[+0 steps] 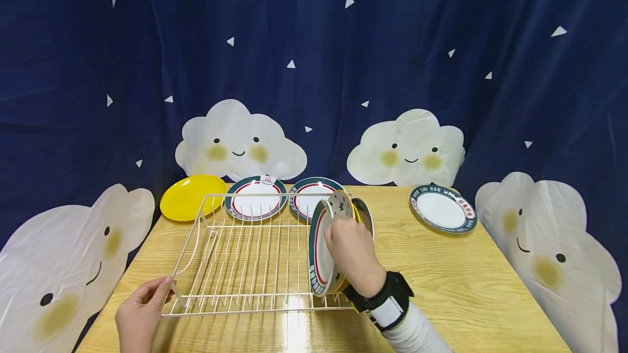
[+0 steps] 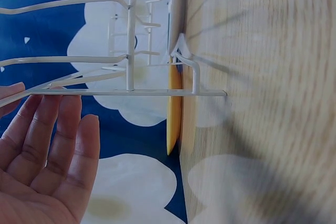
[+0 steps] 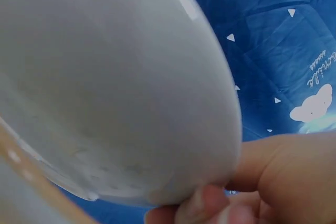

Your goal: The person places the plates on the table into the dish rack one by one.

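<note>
A white wire dish rack (image 1: pixel 260 226) stands on the table. My left hand (image 1: pixel 140 309) holds its near left corner; the left wrist view shows fingertips (image 2: pixel 68 111) beneath the wire and the thumb at its upper side. Toward the rack's right end, my right hand (image 1: pixel 355 255) grips the edge of a white plate (image 1: pixel 321 252) with a green rim and red ring, standing upright. Its pale back (image 3: pixel 131 77) fills much of the right wrist view. Just right of it stand a star-patterned plate (image 1: pixel 340 205) and other upright plates, partly hidden by my hand.
Behind the rack lie a yellow plate (image 1: pixel 188 199) and two green-rimmed plates (image 1: pixel 256 200). Another green-rimmed plate (image 1: pixel 443 208) lies at the back right of the wooden table (image 1: pixel 451 287). A dark blue curtain (image 1: pixel 314 70) with cloud shapes hangs behind.
</note>
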